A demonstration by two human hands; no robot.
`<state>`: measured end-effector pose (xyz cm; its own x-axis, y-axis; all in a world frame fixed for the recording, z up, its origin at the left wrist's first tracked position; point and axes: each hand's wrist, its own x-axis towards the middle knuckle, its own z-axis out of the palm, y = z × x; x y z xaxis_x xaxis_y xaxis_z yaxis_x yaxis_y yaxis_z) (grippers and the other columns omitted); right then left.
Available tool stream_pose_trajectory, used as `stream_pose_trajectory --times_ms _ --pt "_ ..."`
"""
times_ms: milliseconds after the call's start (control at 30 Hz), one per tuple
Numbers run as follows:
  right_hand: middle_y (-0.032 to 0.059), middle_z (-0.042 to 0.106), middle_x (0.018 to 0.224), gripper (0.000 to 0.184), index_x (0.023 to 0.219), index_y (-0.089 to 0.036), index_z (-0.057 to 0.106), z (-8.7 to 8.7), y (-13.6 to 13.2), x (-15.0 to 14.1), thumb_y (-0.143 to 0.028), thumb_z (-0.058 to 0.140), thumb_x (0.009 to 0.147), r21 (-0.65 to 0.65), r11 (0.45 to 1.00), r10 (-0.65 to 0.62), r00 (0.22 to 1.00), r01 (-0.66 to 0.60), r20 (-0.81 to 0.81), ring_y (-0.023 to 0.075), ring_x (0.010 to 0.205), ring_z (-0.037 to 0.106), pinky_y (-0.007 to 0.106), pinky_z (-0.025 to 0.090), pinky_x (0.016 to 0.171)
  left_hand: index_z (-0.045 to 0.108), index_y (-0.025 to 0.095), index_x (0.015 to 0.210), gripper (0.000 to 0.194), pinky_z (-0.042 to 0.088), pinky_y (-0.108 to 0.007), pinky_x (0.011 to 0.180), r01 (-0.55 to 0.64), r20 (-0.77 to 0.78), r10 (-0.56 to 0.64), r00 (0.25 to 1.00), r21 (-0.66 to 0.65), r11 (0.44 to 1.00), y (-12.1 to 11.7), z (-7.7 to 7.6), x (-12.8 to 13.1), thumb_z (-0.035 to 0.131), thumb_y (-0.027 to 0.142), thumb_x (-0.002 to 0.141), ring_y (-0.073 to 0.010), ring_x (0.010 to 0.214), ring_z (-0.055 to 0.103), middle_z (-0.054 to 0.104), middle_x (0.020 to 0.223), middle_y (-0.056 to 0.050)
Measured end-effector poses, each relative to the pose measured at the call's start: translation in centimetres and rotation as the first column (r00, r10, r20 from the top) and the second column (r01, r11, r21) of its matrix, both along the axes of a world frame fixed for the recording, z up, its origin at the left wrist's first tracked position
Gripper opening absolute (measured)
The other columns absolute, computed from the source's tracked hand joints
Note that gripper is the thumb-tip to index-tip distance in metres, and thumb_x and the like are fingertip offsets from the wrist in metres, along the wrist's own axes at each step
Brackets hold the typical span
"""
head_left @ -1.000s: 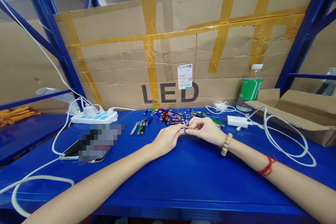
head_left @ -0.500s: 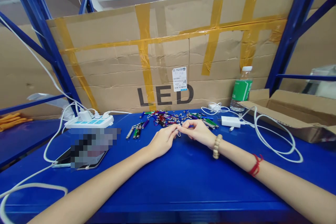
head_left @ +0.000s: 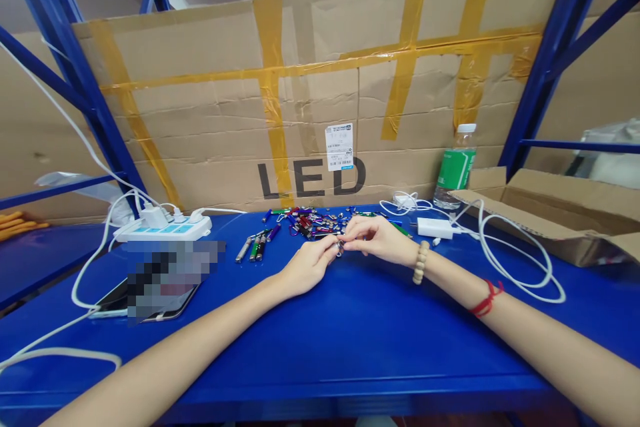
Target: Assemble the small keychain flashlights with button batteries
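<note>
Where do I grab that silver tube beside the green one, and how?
I'd probably pinch the silver tube around its middle, coming from above and the left: it's long, thin and lying down, with the green tube close on its right.

The pile (head_left: 305, 221) of tubes lies at the far middle of the table (head_left: 320, 347), before the cardboard (head_left: 225, 120). A few tubes (head_left: 255, 247) lie left of it. Farther left sits the power strip (head_left: 165, 232), devices (head_left: 163, 290) before it. Right of the pile are the charger (head_left: 435, 228), the bottle (head_left: 456, 170) behind it, and, farther right, the box (head_left: 530, 237). The left hand (head_left: 307, 267) and right hand (head_left: 383, 240) meet before the pile, a part (head_left: 340, 250) between their fingertips.
</note>
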<state>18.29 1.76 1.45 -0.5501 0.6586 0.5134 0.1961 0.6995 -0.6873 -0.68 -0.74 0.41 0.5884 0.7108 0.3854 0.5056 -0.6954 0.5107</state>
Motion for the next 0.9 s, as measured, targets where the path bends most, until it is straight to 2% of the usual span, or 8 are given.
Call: stream_pose_trajectory --times_ms 133,267,367,533,767,900 --pt "0.0025 0.056 0.078 0.022 0.075 -0.017 0.070 -0.1 0.1 0.3 -0.038 0.066 0.070 -0.047 0.997 0.062 0.997 -0.060 0.042 0.0069 0.052 0.050 0.021 0.045 0.043 0.051 0.018 0.095 0.022 0.036 -0.021 0.062 0.052 -0.047 -0.052 0.998 0.000 0.999 -0.1 -0.1 -0.1 0.031 0.025 0.090 -0.0122 0.066 0.050 0.055 0.076 0.001" --pt "0.0021 0.055 0.073 0.023 0.068 -0.016 0.069 -0.2 -0.4 0.1 -0.039 0.066 0.070 0.003 0.999 0.032 0.999 -0.033 0.019 0.0068 0.049 0.048 0.021 0.043 0.042 0.046 0.018 0.090 0.017 0.033 -0.022 0.056 0.020 -0.075 -0.021 0.997 -0.005 1.000 -0.2 -0.4 -0.3 0.030 0.025 0.090 -0.0120 0.058 0.044 0.049 0.067 0.003" --pt "0.0021 0.055 0.071 0.025 0.066 -0.016 0.069 -0.2 -0.7 0.0 -0.040 0.065 0.071 0.075 0.997 0.018 0.999 -0.021 0.037 0.0067 0.049 0.047 0.022 0.042 0.044 0.042 0.019 0.087 0.014 0.032 -0.022 0.055 0.047 -0.057 -0.048 0.997 -0.019 0.999 -0.2 -0.6 -0.4 0.030 0.025 0.090 -0.0112 0.057 0.042 0.047 0.067 0.004" --pt "0.0031 0.056 0.065 0.026 0.063 -0.015 0.068 -0.2 -0.9 0.0 -0.040 0.065 0.071 0.249 0.968 -0.024 0.997 0.003 0.079 0.0109 0.060 0.050 0.023 0.040 0.052 0.040 0.019 0.089 0.013 0.032 -0.021 0.055 0.080 -0.063 -0.083 0.995 -0.039 0.996 -0.4 -0.5 -0.4 0.029 0.025 0.090 -0.0108 0.058 0.044 0.051 0.072 0.003" --pt "0.0002 0.050 0.056 0.026 0.054 -0.013 0.062 -0.3 -1.3 -0.5 -0.034 0.070 0.067 0.237 0.963 -0.150 0.987 0.132 0.057 0.0096 0.054 0.045 0.022 0.034 0.048 0.040 0.021 0.090 0.012 0.037 -0.024 0.059 0.015 -0.080 -0.013 0.997 0.023 1.000 -0.6 -0.5 -0.3 0.029 0.027 0.091 -0.0151 0.068 0.054 0.058 0.083 -0.001" --pt "-0.0004 0.049 0.057 0.023 0.053 -0.013 0.060 -0.3 -1.5 -0.7 -0.030 0.068 0.067 0.189 0.968 -0.180 0.980 0.162 0.081 0.0086 0.052 0.043 0.021 0.034 0.047 0.041 0.022 0.090 0.009 0.040 -0.024 0.064 0.018 -0.061 -0.015 0.998 0.050 0.999 -0.5 -0.6 -0.4 0.032 0.025 0.090 -0.0167 0.076 0.058 0.060 0.088 -0.002"
